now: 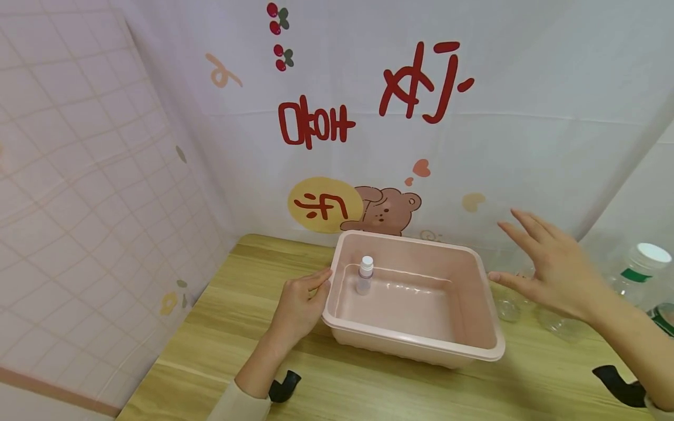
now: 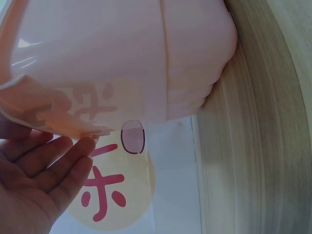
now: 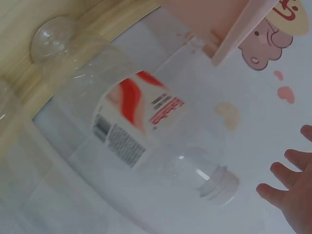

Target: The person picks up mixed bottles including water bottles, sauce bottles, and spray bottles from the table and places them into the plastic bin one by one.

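Observation:
A pale pink plastic basin [image 1: 416, 340] stands on the wooden table, and a small clear bottle with a white cap [image 1: 364, 275] is upright inside it near the left wall. My left hand [image 1: 301, 304] holds the basin's left rim; in the left wrist view its fingers [image 2: 58, 165] lie along the rim's underside while the thumb is mostly hidden. My right hand [image 1: 558, 272] is raised with fingers spread, its thumb close to the basin's right rim, and it holds nothing. Below it, a clear plastic bottle with a red and white label [image 3: 141, 117] shows in the right wrist view.
At the far right stand a clear bottle with a white cap and green band [image 1: 639, 272] and a container with a dark green lid [image 1: 664, 318]. A white cloth with red lettering [image 1: 337, 70] hangs behind the table [image 1: 221, 339]. Black curved pieces [image 1: 284, 387] are near both wrists.

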Available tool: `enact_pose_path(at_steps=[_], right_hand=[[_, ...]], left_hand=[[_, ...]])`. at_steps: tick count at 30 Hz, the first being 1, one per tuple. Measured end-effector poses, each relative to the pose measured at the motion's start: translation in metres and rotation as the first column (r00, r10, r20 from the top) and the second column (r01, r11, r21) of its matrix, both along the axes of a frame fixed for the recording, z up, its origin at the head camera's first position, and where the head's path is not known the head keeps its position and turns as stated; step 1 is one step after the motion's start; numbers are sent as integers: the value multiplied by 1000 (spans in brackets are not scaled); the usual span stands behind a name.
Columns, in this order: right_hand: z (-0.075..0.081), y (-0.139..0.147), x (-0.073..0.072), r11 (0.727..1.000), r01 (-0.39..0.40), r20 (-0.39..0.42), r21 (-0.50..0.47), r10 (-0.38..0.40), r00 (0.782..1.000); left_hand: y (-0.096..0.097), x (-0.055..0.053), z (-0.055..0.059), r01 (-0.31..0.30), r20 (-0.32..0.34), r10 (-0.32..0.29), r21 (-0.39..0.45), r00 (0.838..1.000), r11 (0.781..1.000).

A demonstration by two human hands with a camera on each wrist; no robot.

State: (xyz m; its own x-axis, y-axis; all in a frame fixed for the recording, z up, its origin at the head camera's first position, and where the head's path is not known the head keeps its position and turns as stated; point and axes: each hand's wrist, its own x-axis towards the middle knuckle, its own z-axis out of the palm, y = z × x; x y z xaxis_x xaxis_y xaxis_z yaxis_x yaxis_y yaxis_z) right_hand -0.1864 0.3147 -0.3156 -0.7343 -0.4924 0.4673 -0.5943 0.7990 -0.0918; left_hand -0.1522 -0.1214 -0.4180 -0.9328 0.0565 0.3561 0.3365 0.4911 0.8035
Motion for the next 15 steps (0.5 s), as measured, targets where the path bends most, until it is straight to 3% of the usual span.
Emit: enact_pose_path(at_steps=[6,15], right_hand=[[-2,19,2,992,113,68,-52,-109,992],[-4,42,5,951,284,183,-126,-259,948]], left_hand=[[0,0,0,-7,12,7,2,1000,1000],[0,0,1,-4,10,4,6,1000,1000]])
